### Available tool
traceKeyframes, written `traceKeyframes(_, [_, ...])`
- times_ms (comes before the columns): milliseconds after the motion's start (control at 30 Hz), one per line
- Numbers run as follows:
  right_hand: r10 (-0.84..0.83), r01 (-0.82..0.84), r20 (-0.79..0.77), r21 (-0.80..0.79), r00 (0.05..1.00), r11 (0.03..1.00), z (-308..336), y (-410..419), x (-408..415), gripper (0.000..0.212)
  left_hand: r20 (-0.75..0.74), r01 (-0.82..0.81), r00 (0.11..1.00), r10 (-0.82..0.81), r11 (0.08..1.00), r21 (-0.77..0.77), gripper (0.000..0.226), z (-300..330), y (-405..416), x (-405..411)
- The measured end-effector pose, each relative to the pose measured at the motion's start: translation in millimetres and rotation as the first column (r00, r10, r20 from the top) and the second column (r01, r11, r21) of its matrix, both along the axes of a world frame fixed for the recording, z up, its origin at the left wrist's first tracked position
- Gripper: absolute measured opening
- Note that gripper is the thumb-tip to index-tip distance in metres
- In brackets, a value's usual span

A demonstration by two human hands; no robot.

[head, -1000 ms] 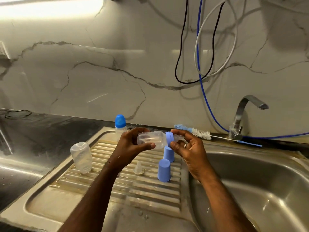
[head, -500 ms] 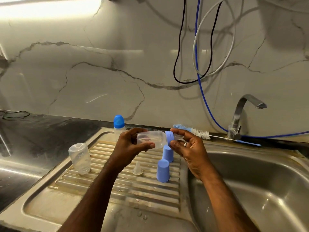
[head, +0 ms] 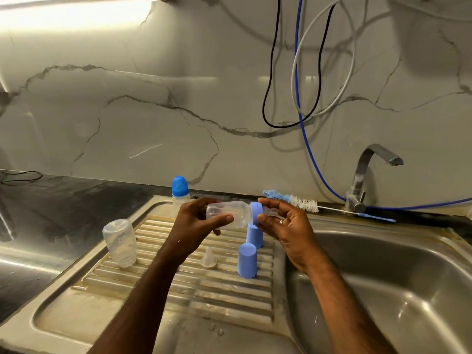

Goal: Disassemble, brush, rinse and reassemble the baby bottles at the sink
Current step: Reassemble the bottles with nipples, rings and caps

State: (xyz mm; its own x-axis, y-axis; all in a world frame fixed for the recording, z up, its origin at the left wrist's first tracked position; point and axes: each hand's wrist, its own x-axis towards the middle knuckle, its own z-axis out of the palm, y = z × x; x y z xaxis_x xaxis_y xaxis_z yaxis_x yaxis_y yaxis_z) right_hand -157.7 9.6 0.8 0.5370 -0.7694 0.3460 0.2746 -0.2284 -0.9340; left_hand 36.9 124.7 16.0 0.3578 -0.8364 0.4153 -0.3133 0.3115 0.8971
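Three bottles (head: 227, 214) (head: 120, 242) (head: 180, 194), two loose blue caps (head: 247, 260) (head: 254, 235), one loose teat (head: 209, 258), one brush (head: 293, 199).

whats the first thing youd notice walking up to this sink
Two hands meet above the ribbed drainboard: the left hand holds a clear bottle sideways, the right hand grips its blue collar. Below stand two blue caps, with an upturned bottle at left and a bottle brush on the back ledge.

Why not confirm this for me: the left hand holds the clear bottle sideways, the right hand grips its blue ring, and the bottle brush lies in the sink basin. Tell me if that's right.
One thing is wrong: the bottle brush lies on the ledge behind the sink basin, not in it, as the head view shows. The left hand does hold the clear bottle sideways, and the right hand grips its blue ring.
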Motion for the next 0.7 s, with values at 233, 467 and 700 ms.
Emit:
traceKeyframes(233, [-0.198,0.195,-0.104,-0.042,0.975,0.98,3,1,6,0.055,0.252,-0.057,0.965,0.065,0.998,-0.038,0.061,-9,-7,-4])
traceKeyframes(467, [-0.421,0.421,-0.005,-0.004,0.907,0.907,5,1,12,0.07,0.365,0.047,0.931,-0.015,0.996,-0.078,0.06,-14,-12,-20])
traceKeyframes(700, [0.089,-0.283,0.484,0.346,0.871,0.894,16,19,11,0.036,0.134,0.023,0.991,-0.015,0.998,-0.057,0.058,-11,-13,-17])
